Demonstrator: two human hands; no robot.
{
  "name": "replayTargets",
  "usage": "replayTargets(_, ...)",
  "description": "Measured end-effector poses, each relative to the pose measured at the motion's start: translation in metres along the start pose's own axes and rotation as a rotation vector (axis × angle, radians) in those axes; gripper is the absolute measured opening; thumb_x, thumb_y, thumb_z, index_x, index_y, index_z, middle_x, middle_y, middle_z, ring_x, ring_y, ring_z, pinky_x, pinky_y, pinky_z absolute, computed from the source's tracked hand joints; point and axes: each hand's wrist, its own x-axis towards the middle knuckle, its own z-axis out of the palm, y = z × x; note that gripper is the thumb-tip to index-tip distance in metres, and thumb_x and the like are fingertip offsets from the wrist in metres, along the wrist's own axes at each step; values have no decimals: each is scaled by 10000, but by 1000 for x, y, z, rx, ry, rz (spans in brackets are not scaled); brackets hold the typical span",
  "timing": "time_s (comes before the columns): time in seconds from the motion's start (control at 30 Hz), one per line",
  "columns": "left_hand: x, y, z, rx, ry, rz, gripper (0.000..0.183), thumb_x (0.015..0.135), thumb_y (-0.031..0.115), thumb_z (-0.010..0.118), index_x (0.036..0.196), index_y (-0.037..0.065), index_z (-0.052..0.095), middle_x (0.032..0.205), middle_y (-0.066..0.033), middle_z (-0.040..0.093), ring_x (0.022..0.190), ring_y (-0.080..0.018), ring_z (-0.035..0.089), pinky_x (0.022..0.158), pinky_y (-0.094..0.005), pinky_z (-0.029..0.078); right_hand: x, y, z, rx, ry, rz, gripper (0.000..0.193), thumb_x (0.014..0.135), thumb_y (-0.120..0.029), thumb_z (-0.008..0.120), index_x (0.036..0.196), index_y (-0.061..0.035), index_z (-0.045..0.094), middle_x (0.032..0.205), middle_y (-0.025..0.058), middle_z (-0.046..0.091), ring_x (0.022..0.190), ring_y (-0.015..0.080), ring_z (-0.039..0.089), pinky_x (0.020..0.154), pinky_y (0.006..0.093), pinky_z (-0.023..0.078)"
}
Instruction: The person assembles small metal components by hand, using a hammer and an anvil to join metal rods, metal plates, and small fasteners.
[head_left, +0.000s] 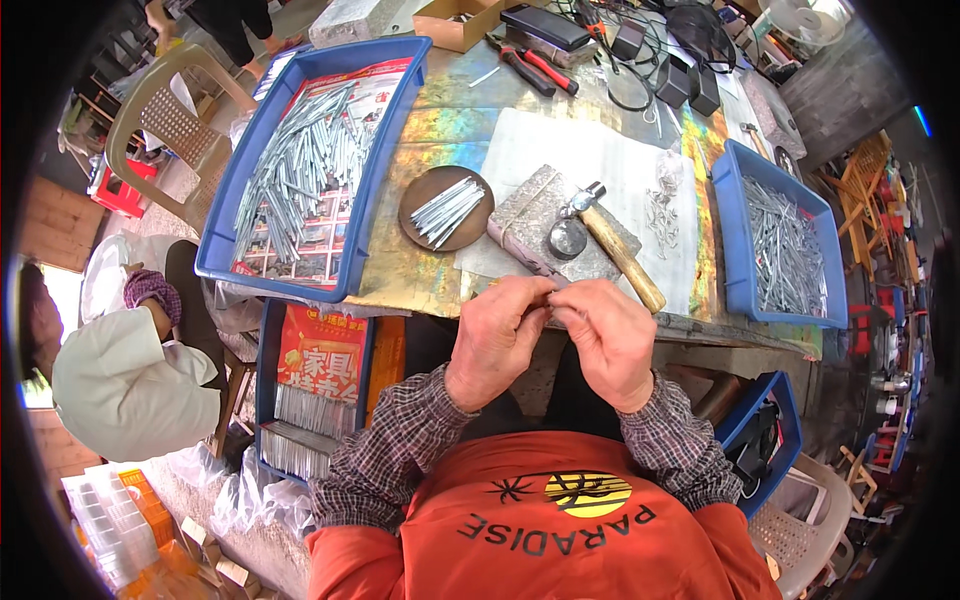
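My left hand (496,338) and my right hand (610,340) meet at the table's near edge, fingertips pinched close together. Whatever they hold is too small or hidden to make out. Just beyond them lies a speckled stone block (520,205) with a band round it and a dark wrapped strip on its near side. On the stone rest a small round metal piece (567,239) and a hammer (622,256) with a wooden handle, its head pointing away from me. Left of the stone, a round brown dish (416,196) holds a bundle of slim silvery rods (446,212).
A blue tray (345,262) of silvery rods stands at left, another blue tray (738,255) of thin metal pieces at right. Pliers (540,70), cables and black boxes (690,90) lie at the back. A person (135,385) sits at left; a plastic chair (165,125) stands behind.
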Motion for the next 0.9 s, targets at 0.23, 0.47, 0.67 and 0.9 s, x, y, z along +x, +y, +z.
replayTargets(0.23,-9,-9,-10,181,-28,170,202,745,-40,658,942,4,647,835,-130,639,748,-294,616,665,-346,477,-2,0,0,435,-153,554,115,908,-83,594,884,21,636,706,43,595,578,83,556,518,228,436)
replayTargets(0.47,13,-39,-50,507,152,118,151,771,-23,642,914,12,674,827,-133,637,759,-297,613,681,-358,480,-17,5,-2,393,-99,526,256,862,-18,624,1114,11,593,739,18,601,590,60,528,530,210,427)
replayTargets(0.67,37,-85,-69,812,160,77,121,800,21,625,912,24,672,827,-112,602,789,-310,598,681,-385,476,-25,5,-4,301,-110,537,169,849,-4,623,1015,24,631,764,61,611,605,83,554,545,223,440)
replayTargets(0.9,44,-100,-60,958,138,132,71,734,1,557,787,39,583,812,-128,513,771,-323,572,638,-415,482,-26,7,-7,261,-140,517,115,842,11,620,954,31,642,769,84,625,625,112,584,560,229,448)
